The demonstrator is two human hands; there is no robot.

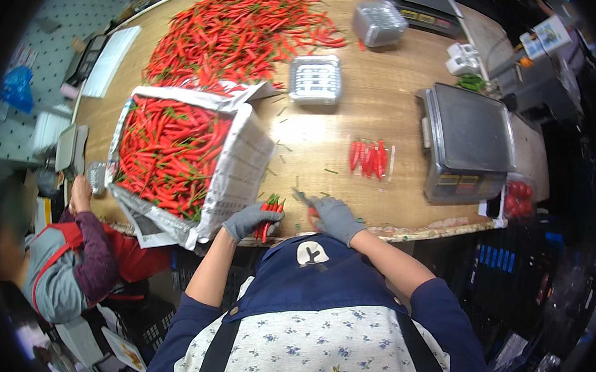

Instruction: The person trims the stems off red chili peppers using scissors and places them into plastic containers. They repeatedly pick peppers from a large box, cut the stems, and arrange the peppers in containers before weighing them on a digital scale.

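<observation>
My left hand [254,220], in a grey knitted glove, grips a small bunch of red chilli peppers [265,225], their green stems pointing up, at the near table edge. Just to its right, my right hand [334,217], gloved alike, is closed on scissors [312,213] with red handles; the blades point up and left. Beyond it lies a clear plastic tray [369,159] with several red chillies side by side. Left of my hands stands a paper-lined box [243,153] full of red chillies. Bits of green stem are scattered on the wooden table [319,179].
A big pile of chillies [231,31] covers the far left. Stacked clear trays [316,80] and more containers [379,23] stand beyond. A weighing scale [466,146] is at right, near packed tomatoes [518,198]. Another person [72,268] sits at left.
</observation>
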